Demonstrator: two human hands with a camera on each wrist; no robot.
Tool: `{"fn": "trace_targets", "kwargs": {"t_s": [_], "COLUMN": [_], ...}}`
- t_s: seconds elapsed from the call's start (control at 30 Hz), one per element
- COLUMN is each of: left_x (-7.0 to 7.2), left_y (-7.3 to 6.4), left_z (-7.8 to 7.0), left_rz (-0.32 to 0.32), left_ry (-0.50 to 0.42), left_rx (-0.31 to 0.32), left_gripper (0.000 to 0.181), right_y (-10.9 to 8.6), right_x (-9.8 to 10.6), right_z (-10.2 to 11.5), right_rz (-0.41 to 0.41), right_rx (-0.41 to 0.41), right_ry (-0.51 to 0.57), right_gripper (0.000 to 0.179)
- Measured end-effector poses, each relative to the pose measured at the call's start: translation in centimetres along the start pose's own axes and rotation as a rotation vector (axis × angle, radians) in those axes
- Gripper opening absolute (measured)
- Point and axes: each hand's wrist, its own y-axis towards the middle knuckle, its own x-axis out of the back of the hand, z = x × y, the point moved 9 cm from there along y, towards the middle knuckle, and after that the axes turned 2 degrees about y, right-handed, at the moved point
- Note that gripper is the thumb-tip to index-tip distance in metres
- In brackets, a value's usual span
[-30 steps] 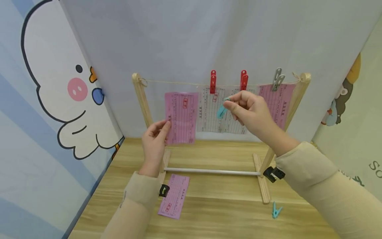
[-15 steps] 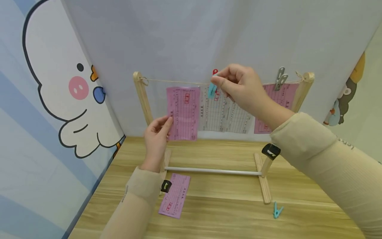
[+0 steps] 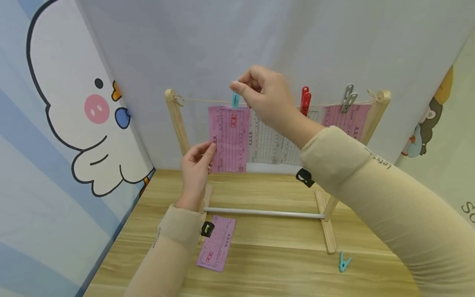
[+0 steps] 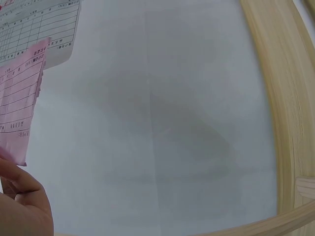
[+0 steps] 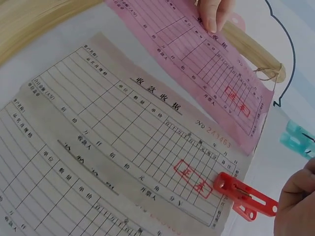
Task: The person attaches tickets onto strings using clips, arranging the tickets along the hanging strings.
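Observation:
My left hand (image 3: pixel 194 171) pinches the left edge of a pink receipt slip (image 3: pixel 230 144), which it holds upright just below a thin string (image 3: pixel 208 100). Between the thumb and fingers of my right hand (image 3: pixel 265 97) is a teal clothespin (image 3: pixel 235 101), at the string by the slip's top edge. In the right wrist view, the teal clothespin (image 5: pixel 300 139) appears apart from the pink slip (image 5: pixel 197 59). Pale receipt slips (image 5: pixel 138 128) hang beside it, one gripped by a red clothespin (image 5: pixel 246 194). My right hand hides that clothespin in the head view.
Another red clothespin (image 3: pixel 305 100) and a grey clothespin (image 3: pixel 348 99) sit on the string farther right, the grey one on a pink slip (image 3: pixel 343 117). A second pink slip (image 3: pixel 219 243) and a teal clothespin (image 3: pixel 343 262) lie on the wooden table before the rack's bar (image 3: pixel 263 213).
My right hand has moved left and up with the teal clothespin, from in front of the pale slips to above the pink slip. My left hand has raised the pink slip slightly.

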Motion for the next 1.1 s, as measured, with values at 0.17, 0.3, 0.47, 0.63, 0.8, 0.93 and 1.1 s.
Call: {"fn": "trace_targets", "kwargs": {"t_s": [0.17, 0.3, 0.47, 0.63, 0.8, 0.93, 1.1], "left_x": [0.1, 0.3, 0.2, 0.0, 0.0, 0.0, 0.0], "left_y": [0.2, 0.4, 0.5, 0.5, 0.7, 0.8, 0.7], "left_z": [0.2, 0.1, 0.0, 0.0, -0.1, -0.1, 0.1], "left_rz": [0.000, -0.008, 0.013, 0.026, 0.023, 0.022, 0.024], "left_ry": [-0.002, -0.008, 0.005, 0.012, 0.016, 0.019, 0.024], "left_rx": [0.009, 0.002, -0.003, 0.003, -0.007, -0.005, 0.009], "left_gripper": [0.023, 0.022, 0.025, 0.026, 0.025, 0.026, 0.026], "right_y": [0.6, 0.9, 1.0, 1.3, 1.4, 1.3, 1.3], "right_x": [-1.1, -1.4, -1.7, -2.3, -2.8, -3.0, -3.1], "right_z": [0.1, -0.3, -0.5, -0.7, -1.2, -1.6, -1.9], "right_rz": [0.005, 0.001, 0.001, 0.020, 0.028, 0.035, 0.037], "right_rx": [-0.004, -0.015, -0.012, -0.007, -0.026, -0.055, -0.067], "right_ry": [-0.009, -0.006, -0.024, -0.085, -0.099, -0.112, -0.115], "right_gripper": [0.017, 0.016, 0.017, 0.019, 0.019, 0.019, 0.019]}}
